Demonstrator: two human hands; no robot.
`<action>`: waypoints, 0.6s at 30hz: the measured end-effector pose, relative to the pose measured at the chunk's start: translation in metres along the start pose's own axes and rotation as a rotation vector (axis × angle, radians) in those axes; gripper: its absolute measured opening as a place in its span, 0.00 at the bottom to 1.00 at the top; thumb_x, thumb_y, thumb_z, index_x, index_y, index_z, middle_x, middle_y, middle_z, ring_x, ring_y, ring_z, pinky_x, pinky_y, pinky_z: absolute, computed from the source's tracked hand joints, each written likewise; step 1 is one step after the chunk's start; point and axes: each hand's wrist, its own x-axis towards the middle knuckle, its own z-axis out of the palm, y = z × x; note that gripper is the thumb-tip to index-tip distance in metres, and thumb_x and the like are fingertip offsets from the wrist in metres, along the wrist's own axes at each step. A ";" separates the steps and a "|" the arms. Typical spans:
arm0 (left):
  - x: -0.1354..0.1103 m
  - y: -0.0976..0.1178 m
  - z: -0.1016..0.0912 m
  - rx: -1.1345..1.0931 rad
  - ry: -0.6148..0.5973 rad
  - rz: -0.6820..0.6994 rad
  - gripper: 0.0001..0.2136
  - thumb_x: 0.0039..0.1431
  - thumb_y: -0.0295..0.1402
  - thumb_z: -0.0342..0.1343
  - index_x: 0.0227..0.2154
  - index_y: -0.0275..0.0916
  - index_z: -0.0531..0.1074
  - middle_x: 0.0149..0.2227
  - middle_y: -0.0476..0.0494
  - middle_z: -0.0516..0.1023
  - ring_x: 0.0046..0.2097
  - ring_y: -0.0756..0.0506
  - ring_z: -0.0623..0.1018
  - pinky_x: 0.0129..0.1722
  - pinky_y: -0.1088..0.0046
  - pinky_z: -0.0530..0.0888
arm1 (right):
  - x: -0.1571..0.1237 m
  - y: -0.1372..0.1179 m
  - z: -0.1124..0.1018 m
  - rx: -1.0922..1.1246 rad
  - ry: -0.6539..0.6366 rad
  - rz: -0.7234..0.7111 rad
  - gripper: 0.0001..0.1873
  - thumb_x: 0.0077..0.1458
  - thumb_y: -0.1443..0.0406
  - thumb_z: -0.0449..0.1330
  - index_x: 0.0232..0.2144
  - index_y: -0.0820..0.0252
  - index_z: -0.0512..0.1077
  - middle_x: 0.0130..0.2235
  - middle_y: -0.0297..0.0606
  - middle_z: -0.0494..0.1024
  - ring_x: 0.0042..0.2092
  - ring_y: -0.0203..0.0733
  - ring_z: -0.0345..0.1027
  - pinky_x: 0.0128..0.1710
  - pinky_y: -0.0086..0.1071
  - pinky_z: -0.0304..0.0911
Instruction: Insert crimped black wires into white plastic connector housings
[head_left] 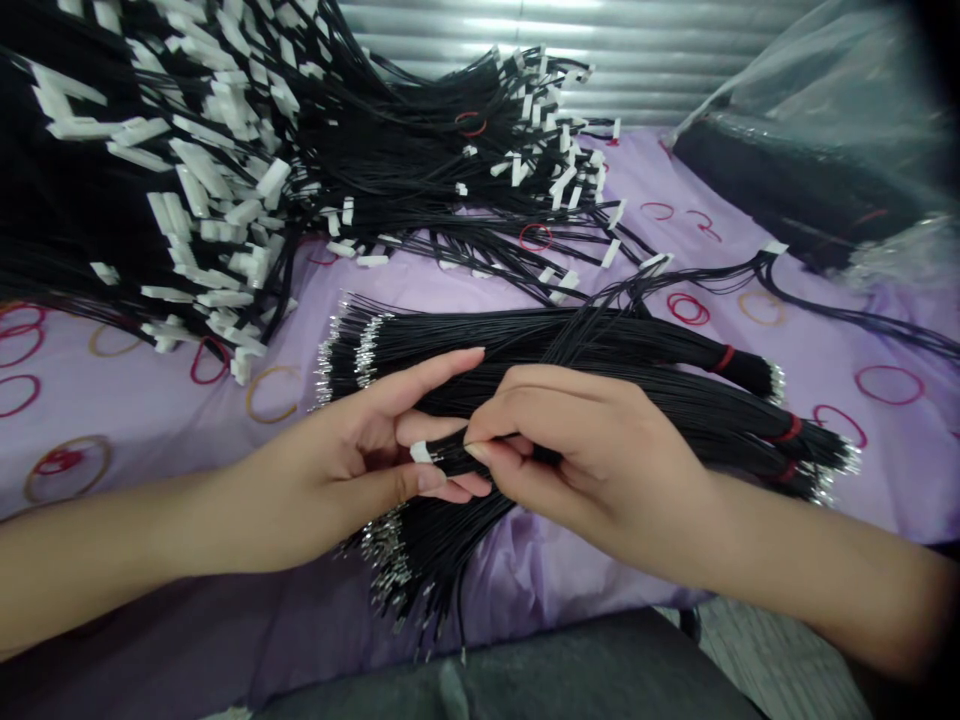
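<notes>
Between the thumb and fingers of my left hand [382, 450] is a small white connector [421, 453], its index finger stretched out above. My right hand [570, 450] pinches thin black wires [454, 452] just to the right of that connector, and the wires' metal ends point at it. Whether those ends sit inside the connector I cannot tell. Under both hands lie bundles of black wires [480, 335] with silvery crimped tips [367, 350] at the left. Red rubber bands [789, 428] tie the bundles near their right ends.
A large heap of black cables with white connectors [202, 180] fills the left. More such cables [420, 140] lie behind. A clear plastic bag [825, 130] with dark wires stands back right. Loose rubber bands [688, 309] dot the purple cloth [555, 570]. A dark seat [585, 665] is in front.
</notes>
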 end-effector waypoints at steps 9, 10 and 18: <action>0.001 -0.004 -0.003 -0.042 0.002 -0.029 0.34 0.63 0.12 0.51 0.63 0.56 0.64 0.50 0.51 0.83 0.47 0.48 0.84 0.51 0.75 0.78 | -0.002 0.006 0.002 -0.022 -0.002 -0.040 0.11 0.63 0.72 0.56 0.30 0.73 0.75 0.27 0.36 0.70 0.30 0.30 0.60 0.30 0.25 0.58; 0.000 -0.006 -0.004 -0.047 -0.002 -0.023 0.33 0.64 0.13 0.51 0.63 0.57 0.64 0.50 0.51 0.84 0.47 0.49 0.84 0.51 0.75 0.78 | -0.002 0.007 0.003 -0.026 0.006 -0.046 0.11 0.63 0.72 0.55 0.30 0.73 0.75 0.27 0.36 0.70 0.30 0.31 0.60 0.30 0.25 0.58; 0.000 -0.011 -0.005 -0.098 0.009 -0.054 0.32 0.65 0.15 0.51 0.66 0.53 0.60 0.51 0.48 0.83 0.47 0.48 0.84 0.51 0.71 0.79 | 0.000 0.010 0.003 -0.048 -0.001 -0.034 0.09 0.63 0.71 0.56 0.33 0.72 0.74 0.27 0.33 0.68 0.29 0.29 0.60 0.29 0.23 0.58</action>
